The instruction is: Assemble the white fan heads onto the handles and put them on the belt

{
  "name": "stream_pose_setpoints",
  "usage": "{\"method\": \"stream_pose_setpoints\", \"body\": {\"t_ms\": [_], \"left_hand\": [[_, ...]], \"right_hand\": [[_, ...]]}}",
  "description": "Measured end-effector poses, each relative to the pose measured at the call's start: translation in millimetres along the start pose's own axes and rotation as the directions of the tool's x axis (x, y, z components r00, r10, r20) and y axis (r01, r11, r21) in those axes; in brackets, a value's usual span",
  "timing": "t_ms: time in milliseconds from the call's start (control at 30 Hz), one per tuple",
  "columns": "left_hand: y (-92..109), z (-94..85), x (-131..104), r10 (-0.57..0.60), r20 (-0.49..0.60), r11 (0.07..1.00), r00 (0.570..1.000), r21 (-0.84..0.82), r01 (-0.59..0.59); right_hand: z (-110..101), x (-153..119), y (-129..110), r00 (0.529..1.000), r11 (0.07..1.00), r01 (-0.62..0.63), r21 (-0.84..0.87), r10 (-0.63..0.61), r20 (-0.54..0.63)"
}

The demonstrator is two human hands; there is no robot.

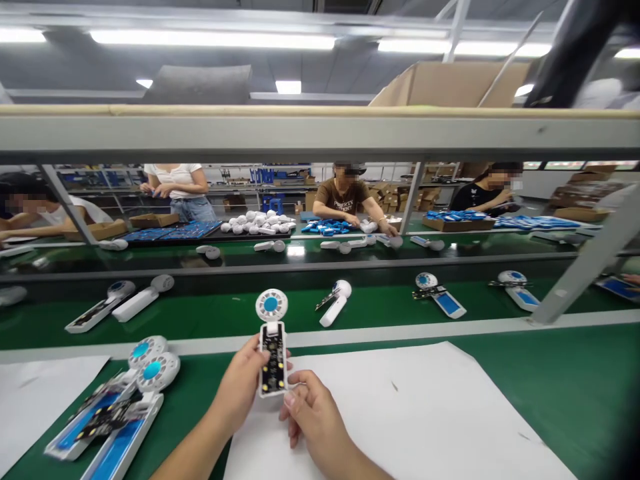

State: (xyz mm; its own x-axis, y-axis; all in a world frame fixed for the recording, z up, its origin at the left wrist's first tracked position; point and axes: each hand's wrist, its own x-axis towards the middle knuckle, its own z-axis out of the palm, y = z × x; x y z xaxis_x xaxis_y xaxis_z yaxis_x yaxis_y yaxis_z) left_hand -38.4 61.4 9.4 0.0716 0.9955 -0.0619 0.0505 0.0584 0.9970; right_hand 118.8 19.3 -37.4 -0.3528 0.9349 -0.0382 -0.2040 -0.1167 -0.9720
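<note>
Left hand [245, 383], right hand [313, 413]: grip closed on fan unit [273, 347] over white sheet [425, 413]; similar units [120, 407] stacked left.

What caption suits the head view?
Both hands, left and right, hold an open handheld fan beside a green conveyor.

Stacked units [107, 417] run off the left edge — workers' faces blurred.

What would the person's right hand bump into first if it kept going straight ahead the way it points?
The right hand points up and away, at the white handheld unit its fingertips already touch. Beyond lies the green conveyor belt, though depth is uncertain.
</note>
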Motion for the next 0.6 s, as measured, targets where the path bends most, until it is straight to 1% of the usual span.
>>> {"method": "stream_pose_setpoints", "body": {"t_ms": [33, 100, 133, 200, 267, 333, 367, 400, 467, 500, 533, 567, 600], "left_hand": [[1.9, -4.9, 16.2, -0.008, -0.066, 0.999, 0.998, 0.044, 0.011], [6.4, -18.8, 55.7, -0.021, -0.185, 0.984, 0.982, 0.171, 0.053], [8.6, -27.2, 76.4, -0.015, -0.241, 0.965, 0.970, 0.249, 0.077], [13.0, -44.3, 113.1, 0.031, -0.333, 0.899, 0.942, 0.421, 0.119], [17.3, -58.0, 137.7, 0.085, -0.380, 0.816, 0.921, 0.557, 0.155], [22.1, -63.2, 150.5, 0.157, -0.396, 0.737, 0.905, 0.657, 0.160], [24.7, -61.3, 154.3, 0.206, -0.381, 0.700, 0.902, 0.701, 0.136], [27.2, -56.0, 157.8, 0.252, -0.342, 0.665, 0.905, 0.741, 0.094], [31.1, -35.6, 166.0, 0.305, -0.193, 0.604, 0.933, 0.796, -0.033], [31.7, -21.4, 171.2, 0.299, -0.094, 0.582, 0.950, 0.807, -0.103], [31.1, -5.7, 176.7, 0.269, 0.007, 0.569, 0.963, 0.805, -0.165], [29.2, 10.3, 182.1, 0.224, 0.096, 0.565, 0.970, 0.798, -0.210], [26.4, 25.6, 186.9, 0.169, 0.163, 0.563, 0.972, 0.793, -0.231]], "right_hand": [[-1.2, 0.8, -1.2, 0.999, 1.000, -0.008, -0.028, 0.006, -0.037], [-4.0, 1.2, -3.9, 0.996, 0.995, -0.032, -0.090, 0.024, -0.087], [-5.2, 0.8, -5.3, 0.995, 0.992, -0.042, -0.123, 0.030, -0.099], [-6.6, -0.7, -7.8, 0.993, 0.980, -0.053, -0.190, 0.033, -0.111], [-5.9, -1.4, -9.9, 0.992, 0.965, -0.063, -0.256, 0.032, -0.123], [-3.5, 0.2, -11.6, 0.988, 0.946, -0.088, -0.312, 0.043, -0.148], [-2.0, 1.8, -12.4, 0.985, 0.936, -0.105, -0.337, 0.051, -0.163], [-0.6, 3.8, -13.3, 0.982, 0.926, -0.121, -0.359, 0.058, -0.181], [1.0, 7.5, -15.0, 0.976, 0.907, -0.144, -0.395, 0.064, -0.208], [1.0, 8.8, -15.6, 0.975, 0.900, -0.148, -0.410, 0.064, -0.212], [0.5, 9.5, -15.9, 0.976, 0.895, -0.146, -0.422, 0.061, -0.209], [-0.6, 9.7, -15.8, 0.978, 0.891, -0.140, -0.433, 0.056, -0.201], [-2.1, 9.7, -15.2, 0.980, 0.887, -0.132, -0.442, 0.050, -0.191]]}}
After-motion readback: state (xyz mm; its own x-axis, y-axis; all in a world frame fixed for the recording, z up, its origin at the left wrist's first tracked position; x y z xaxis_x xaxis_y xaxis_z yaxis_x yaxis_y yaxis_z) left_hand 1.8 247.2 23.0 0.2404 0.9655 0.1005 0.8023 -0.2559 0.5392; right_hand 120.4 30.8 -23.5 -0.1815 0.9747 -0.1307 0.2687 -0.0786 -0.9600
